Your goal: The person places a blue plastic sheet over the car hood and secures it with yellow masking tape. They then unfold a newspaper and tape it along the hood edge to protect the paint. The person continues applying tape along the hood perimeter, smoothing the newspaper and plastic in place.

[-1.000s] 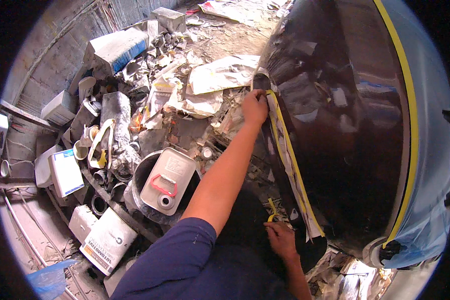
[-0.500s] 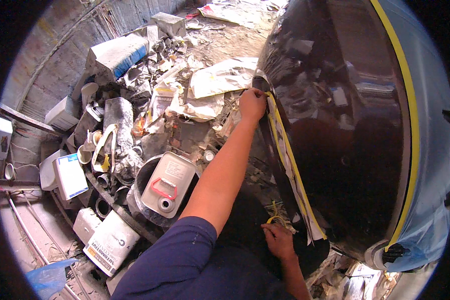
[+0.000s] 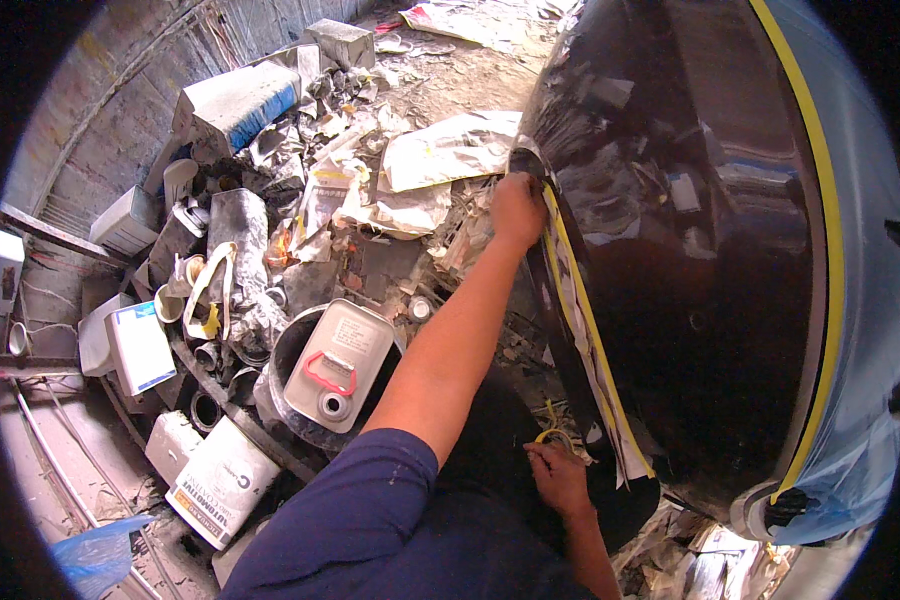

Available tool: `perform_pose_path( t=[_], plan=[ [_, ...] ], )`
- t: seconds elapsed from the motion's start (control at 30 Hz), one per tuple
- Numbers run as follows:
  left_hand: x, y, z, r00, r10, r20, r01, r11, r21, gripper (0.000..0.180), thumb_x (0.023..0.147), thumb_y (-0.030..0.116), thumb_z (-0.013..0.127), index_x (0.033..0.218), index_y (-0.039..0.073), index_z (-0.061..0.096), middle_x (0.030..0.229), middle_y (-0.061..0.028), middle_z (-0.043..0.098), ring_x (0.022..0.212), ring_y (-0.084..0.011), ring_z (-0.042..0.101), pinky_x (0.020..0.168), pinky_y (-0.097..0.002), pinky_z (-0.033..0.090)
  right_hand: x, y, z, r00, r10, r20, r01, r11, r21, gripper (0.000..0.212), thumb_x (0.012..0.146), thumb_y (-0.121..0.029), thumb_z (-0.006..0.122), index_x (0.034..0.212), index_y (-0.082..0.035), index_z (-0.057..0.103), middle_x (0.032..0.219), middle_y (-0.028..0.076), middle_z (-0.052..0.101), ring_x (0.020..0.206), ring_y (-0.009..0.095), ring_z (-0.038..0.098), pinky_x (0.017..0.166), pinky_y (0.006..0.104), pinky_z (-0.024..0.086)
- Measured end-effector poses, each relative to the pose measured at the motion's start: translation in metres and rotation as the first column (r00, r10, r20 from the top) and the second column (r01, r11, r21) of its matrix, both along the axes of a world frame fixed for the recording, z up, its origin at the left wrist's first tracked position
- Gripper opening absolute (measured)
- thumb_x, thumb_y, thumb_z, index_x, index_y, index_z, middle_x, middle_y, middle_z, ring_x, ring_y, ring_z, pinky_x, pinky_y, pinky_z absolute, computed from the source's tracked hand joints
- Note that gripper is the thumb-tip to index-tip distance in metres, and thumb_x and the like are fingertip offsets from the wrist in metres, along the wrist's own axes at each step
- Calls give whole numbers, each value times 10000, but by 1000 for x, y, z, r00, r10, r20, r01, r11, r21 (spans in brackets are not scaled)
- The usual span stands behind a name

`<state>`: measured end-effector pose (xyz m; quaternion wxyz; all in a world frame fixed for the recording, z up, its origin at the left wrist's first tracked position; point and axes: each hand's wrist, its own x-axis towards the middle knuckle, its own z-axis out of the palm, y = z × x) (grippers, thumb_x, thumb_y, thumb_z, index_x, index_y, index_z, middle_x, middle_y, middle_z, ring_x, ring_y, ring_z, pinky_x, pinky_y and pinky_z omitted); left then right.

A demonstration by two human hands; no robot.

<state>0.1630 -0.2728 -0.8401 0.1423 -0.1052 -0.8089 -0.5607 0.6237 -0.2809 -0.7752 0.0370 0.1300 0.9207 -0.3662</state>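
A glossy dark, curved vehicle body panel [image 3: 700, 270] fills the right side. Along its lower left edge runs a strip of yellow masking tape with paper [image 3: 592, 370], its lower end hanging loose. My left hand [image 3: 518, 212] is at the strip's upper end, closed, with the fingertips curled against the panel edge and partly hidden. Lower down, my right hand [image 3: 560, 478] is closed on a yellow ring that looks like a roll of masking tape [image 3: 554, 436], beside the strip's lower part.
Blue-tinted plastic sheeting [image 3: 860, 400] edged with yellow tape covers the far right. To the left, a metal can with a red handle [image 3: 345, 345] sits in a bucket. Several cans, cups, boxes and crumpled papers [image 3: 450, 150] litter the floor by the wall.
My left hand has shifted slightly right and down along the panel edge, its wrist turning a little. My right hand with the tape roll has barely moved.
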Motion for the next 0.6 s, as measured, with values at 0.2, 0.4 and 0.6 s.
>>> perform_pose_path(
  t=[0.2,0.4,0.6],
  plan=[
    [6,-7,-21,994,-53,-93,69,983,172,171,931,37,712,1066,38,816,1047,-204,748,1079,-444,696,952,-538,545,4,1,-9,999,18,31,-21,995,93,179,1009,-126,774,1183,-125,818,1005,154,779,898,371,771,789,472,630],
    [26,-12,-37,997,-47,61,19,915,402,293,974,56,713,1248,44,815,1067,-177,765,1033,-417,717,928,-501,563,2,1,-7,1000,-3,15,2,999,34,162,1023,-143,760,1173,-115,817,1004,153,779,905,379,770,795,477,629],
    [28,-14,-20,993,-47,-104,62,988,144,302,932,16,689,1208,23,810,1109,-207,753,1108,-436,678,991,-524,530,-1,1,-5,999,-1,47,-1,998,58,163,1032,-150,754,1169,-92,819,1034,156,789,935,376,774,833,470,630]
  ],
)
